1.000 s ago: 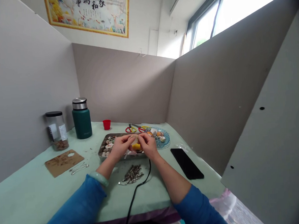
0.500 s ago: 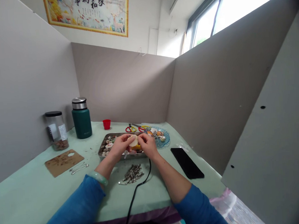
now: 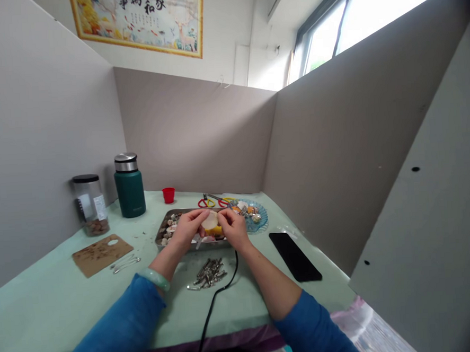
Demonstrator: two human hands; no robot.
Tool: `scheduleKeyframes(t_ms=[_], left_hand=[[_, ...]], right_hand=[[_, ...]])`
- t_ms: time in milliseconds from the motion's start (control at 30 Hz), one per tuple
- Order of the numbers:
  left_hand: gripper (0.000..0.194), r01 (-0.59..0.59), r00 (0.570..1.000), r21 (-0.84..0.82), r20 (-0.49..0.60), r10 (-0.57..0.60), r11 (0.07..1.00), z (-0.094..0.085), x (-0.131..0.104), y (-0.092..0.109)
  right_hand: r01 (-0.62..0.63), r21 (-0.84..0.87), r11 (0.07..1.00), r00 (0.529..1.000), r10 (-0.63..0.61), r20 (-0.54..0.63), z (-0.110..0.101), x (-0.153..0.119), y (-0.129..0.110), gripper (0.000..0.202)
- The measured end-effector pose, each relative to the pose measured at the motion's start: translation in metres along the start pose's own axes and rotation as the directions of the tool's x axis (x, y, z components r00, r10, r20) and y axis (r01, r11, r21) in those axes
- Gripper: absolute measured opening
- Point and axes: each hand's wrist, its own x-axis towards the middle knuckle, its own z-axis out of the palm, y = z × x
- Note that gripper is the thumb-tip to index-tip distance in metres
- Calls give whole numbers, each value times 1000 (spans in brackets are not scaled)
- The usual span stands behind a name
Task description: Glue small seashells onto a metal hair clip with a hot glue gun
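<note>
Between my two hands, above the metal tray (image 3: 159,239), is a round, flat, cream-coloured piece (image 3: 210,220). My left hand (image 3: 188,229) pinches its left side between thumb and fingers. The fingertips of my right hand (image 3: 234,229) are closed on its right edge. Small pieces like shells or beads (image 3: 168,235) lie in the tray, and something yellow (image 3: 214,231) shows just under the round piece. Part of the tray is hidden by my hands. A heap of small metal clips (image 3: 210,273) lies on the table in front of the tray.
A blue glass plate (image 3: 263,216) of small pieces and scissors (image 3: 223,202) lie behind. Left are a green flask (image 3: 130,193), a jar (image 3: 91,208), a red cup (image 3: 168,195), brown card (image 3: 102,254) and pins (image 3: 124,263). Right is a black phone-like slab (image 3: 294,256); a black cable (image 3: 214,299) runs frontward.
The round piece has turned a little between my fingers and shows more of its flat face. Both hands stay in nearly the same place.
</note>
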Motion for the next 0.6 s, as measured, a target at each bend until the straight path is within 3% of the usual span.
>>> scheduleKeyframes(t_ms=[267,600], left_hand=[[49,49,999,-82,14,-48,995,-2,2,-2],[45,62,997,-94,53,-58,994,-4,2,-3]], right_hand=[[-90,103,991,996,88,25,-1,1,0,31],[-68,76,995,997,65,41,0,0,4,29]])
